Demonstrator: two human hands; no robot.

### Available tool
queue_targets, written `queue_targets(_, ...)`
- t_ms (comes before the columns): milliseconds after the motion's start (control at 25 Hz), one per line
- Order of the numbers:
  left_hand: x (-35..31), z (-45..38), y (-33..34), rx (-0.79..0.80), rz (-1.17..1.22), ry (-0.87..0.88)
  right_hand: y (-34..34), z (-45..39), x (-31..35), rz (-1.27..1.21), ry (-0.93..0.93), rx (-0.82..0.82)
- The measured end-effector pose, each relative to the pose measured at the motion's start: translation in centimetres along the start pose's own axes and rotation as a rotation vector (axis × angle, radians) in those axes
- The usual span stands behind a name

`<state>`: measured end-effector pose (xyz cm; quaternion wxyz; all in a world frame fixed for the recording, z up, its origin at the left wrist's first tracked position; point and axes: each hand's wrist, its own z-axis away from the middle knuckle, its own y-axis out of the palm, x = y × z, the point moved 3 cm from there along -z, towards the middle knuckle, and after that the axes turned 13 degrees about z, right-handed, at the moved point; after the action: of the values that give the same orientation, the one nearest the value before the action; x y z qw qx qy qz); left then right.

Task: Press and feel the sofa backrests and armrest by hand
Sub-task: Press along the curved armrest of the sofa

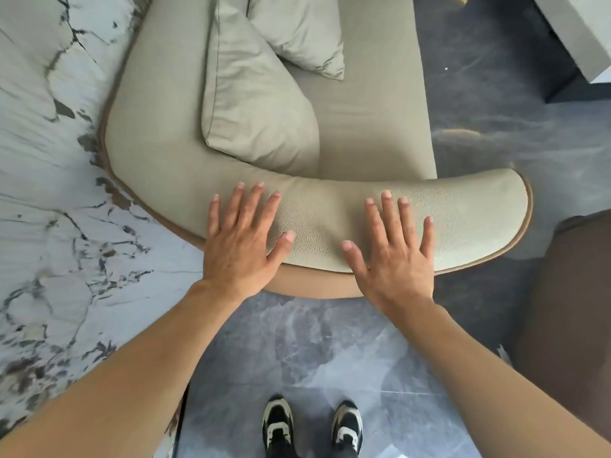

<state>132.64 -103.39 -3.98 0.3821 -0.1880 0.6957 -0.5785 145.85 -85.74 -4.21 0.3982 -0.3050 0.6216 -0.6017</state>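
Note:
A pale grey-green leather sofa fills the upper middle of the head view. Its curved armrest [469, 213] runs across the picture just in front of me, edged with tan piping. My left hand [243, 242] lies flat on the armrest's left part, fingers spread. My right hand [395, 249] rests flat on it further right, fingers spread too. Neither hand holds anything. The backrest [155, 104] curves away up the left side. The seat [373, 104] lies beyond the armrest.
Two loose cushions, a large one [258, 104] and a smaller one [297, 31], lean on the seat. A white marbled wall [43, 193] stands at left. A brown upholstered piece [568, 309] is at right. My shoes [310, 428] stand on grey marble floor.

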Motion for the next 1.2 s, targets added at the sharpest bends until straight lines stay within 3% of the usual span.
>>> queue_targets(440,1.0,-0.8,2.8,-0.209,-0.048,0.072,3.1,-1.4,0.5,-0.032,0.024,-0.209)
queue_targets(760,1.3,-1.9,3.4,-0.342,-0.052,0.137,3.6,-2.4,0.0,0.024,0.021,-0.448)
queue_targets(1200,1.8,-7.1,3.7,-0.373,-0.084,0.129,3.8,-7.7,-0.6,0.033,0.012,-0.478)
